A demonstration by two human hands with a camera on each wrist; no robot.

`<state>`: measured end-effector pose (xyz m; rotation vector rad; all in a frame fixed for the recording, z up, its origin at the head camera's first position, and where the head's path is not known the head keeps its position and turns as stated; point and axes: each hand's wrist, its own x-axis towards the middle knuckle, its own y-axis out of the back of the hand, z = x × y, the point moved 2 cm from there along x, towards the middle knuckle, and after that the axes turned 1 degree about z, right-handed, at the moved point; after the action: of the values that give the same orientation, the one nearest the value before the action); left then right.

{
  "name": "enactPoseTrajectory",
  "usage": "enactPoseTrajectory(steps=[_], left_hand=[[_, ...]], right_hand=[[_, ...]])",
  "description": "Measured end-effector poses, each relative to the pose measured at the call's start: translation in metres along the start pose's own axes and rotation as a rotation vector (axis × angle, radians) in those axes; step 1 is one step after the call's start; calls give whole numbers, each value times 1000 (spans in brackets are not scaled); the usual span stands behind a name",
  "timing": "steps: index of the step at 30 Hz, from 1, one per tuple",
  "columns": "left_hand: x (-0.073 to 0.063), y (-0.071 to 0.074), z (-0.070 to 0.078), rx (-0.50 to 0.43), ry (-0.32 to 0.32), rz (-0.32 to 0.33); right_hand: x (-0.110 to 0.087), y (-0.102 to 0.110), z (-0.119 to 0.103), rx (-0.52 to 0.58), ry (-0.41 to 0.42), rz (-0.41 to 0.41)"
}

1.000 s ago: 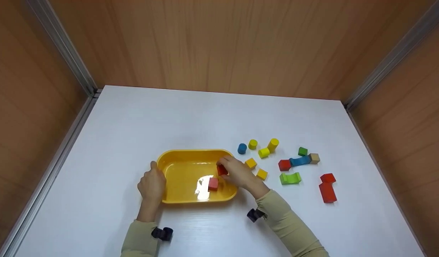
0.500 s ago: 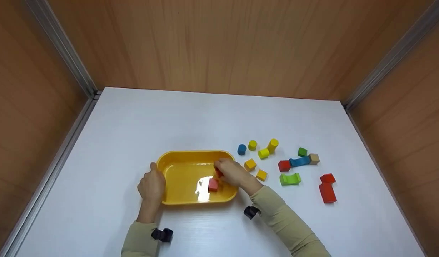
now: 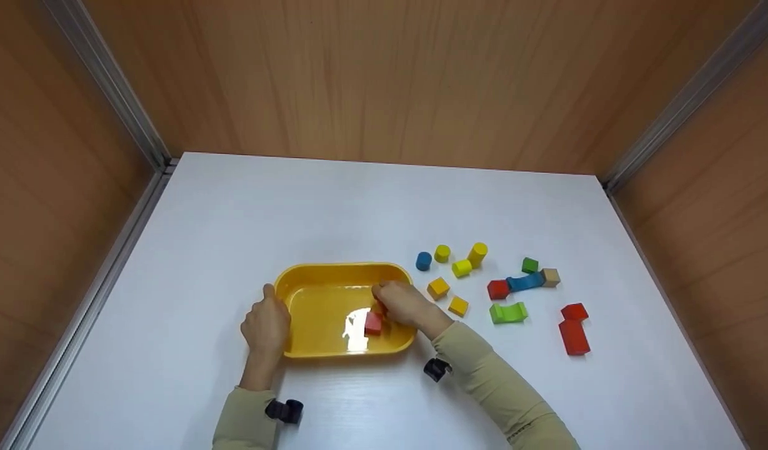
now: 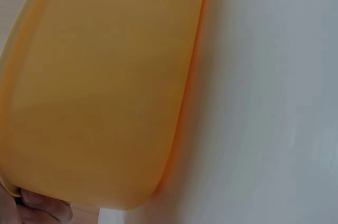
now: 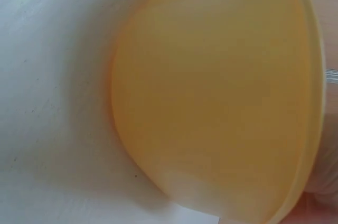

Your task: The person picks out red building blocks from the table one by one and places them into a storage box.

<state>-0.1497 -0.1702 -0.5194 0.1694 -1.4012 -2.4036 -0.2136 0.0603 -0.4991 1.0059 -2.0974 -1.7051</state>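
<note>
A yellow plastic tray [image 3: 321,312] lies on the white table, and its outer wall [image 4: 105,92] fills much of the left wrist view. My left hand [image 3: 266,322] grips the tray's left rim, thumb on top. Inside the tray's right half, a pinkish-red cube [image 3: 372,325] rests on the bottom. My right hand [image 3: 408,306] reaches over the right rim and pinches a red block [image 3: 377,307] just behind that cube; the fingers hide most of it. In the right wrist view, the tray wall [image 5: 211,92] covers most of my right hand [image 5: 319,192].
Right of the tray lie a blue cylinder [image 3: 423,261], several yellow cylinders [image 3: 462,269], two orange-yellow cubes [image 3: 438,288], a green arch [image 3: 508,313], a red cube [image 3: 498,289], a blue arch [image 3: 525,282] and red blocks [image 3: 574,337]. Wooden panels [image 3: 384,81] enclose the table.
My right hand has moved slightly left and down into the tray with the red block, which is now mostly hidden. The left hand and the tray have stayed in place.
</note>
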Motion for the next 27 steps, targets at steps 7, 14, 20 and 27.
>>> enactPoseTrajectory(steps=[7,14,20,27], left_hand=[[0,-1,0,4,-22,19],[1,-2,0,14,4,5],[1,-2,0,8,0,2],[1,-1,0,3,10,-23]], right_hand=[[1,-3,0,-95,37,10],[0,-4,-2,-96,9,-22],[-2,-4,-2,-96,28,-22],[-11,4,-5,-84,77,53]])
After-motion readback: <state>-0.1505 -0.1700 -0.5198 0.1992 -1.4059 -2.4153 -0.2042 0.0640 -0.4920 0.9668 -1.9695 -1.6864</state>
